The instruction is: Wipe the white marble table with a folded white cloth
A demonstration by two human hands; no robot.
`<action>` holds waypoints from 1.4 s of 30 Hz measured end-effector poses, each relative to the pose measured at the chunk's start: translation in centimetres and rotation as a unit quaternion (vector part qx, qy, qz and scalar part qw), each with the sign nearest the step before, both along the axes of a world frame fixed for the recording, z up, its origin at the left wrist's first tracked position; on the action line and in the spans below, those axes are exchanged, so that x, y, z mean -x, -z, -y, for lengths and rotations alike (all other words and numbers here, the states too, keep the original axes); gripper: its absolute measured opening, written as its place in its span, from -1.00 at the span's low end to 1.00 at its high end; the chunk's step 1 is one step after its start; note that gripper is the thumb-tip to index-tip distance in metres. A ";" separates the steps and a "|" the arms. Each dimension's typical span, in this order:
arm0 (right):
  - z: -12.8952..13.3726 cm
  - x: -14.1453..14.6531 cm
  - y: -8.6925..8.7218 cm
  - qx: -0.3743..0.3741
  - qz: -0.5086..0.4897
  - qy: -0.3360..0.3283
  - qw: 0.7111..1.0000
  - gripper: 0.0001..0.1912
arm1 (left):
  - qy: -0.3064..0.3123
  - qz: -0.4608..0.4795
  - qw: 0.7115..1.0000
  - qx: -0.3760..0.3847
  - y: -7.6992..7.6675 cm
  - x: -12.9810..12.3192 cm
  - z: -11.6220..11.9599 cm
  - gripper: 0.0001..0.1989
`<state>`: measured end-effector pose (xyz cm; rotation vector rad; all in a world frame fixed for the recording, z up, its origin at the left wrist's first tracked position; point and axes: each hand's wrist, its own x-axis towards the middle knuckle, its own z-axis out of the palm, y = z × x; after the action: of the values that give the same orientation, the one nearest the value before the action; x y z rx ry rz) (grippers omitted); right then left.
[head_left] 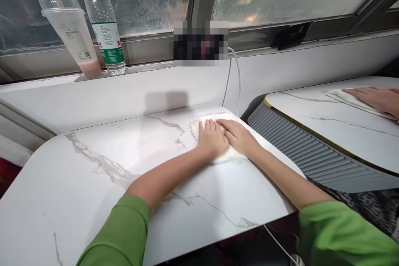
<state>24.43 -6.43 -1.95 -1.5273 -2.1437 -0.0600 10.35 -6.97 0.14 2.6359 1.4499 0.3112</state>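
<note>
A white cloth lies on the marble-patterned table, near its far right corner. My left hand rests flat on the cloth with its fingers stretched forward. Beside it, my right hand presses on the same cloth, fingers reaching toward the left hand and touching it. Both palms face down, and neither hand is wrapped round the cloth. The cloth's middle is hidden under the hands.
A plastic cup with a domed lid and straw stands on the window ledge beside a water bottle. A white cable hangs by the wall. At right, another person's hand lies on a cloth on a second table.
</note>
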 end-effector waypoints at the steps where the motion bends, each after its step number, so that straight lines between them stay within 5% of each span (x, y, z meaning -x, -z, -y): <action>1: -1.5 0.6 0.0 -0.001 0.002 0.010 1.000 -0.47 | 0.000 -0.003 1.000 0.001 0.0 0.4 -1.5 -0.41; 7: -7.4 3.7 -0.5 0.018 -0.001 0.060 0.998 -0.49 | -0.037 -0.003 0.999 0.008 -0.1 2.5 -7.5 -0.45; 16: -5.5 4.0 0.0 0.043 0.000 0.056 0.998 -0.48 | -0.023 -0.004 1.000 0.006 0.4 3.5 -5.6 -0.43; 22: 0.2 5.6 -0.9 0.053 0.059 0.014 0.997 -0.47 | 0.000 -0.008 1.000 0.018 -0.1 5.9 -0.3 -0.43; 28: 9.9 7.0 -2.9 0.007 0.096 -0.092 0.991 -0.58 | 0.064 -0.013 0.998 0.016 -1.1 10.5 9.6 -0.43; 31: 14.4 9.1 -2.7 -0.040 0.104 -0.128 0.986 -0.57 | 0.098 -0.006 0.995 0.015 -1.3 13.0 14.4 -0.42; 34: 16.3 11.1 -1.8 -0.065 0.113 -0.121 0.984 -0.54 | 0.109 0.001 0.994 0.018 -1.4 14.7 16.4 -0.43; 37: 15.1 12.3 -1.4 -0.052 0.089 -0.112 0.988 -0.53 | 0.092 0.013 0.995 0.038 -1.4 15.2 14.9 -0.45; 42: 8.4 14.3 -1.8 -0.016 0.038 -0.080 0.996 -0.52 | -0.023 0.032 0.999 0.033 -1.0 15.4 7.4 -0.48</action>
<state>10.15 -14.81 -0.13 -1.3513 -2.3063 -0.0976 -5.02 -14.32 1.18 2.5206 1.4760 0.3446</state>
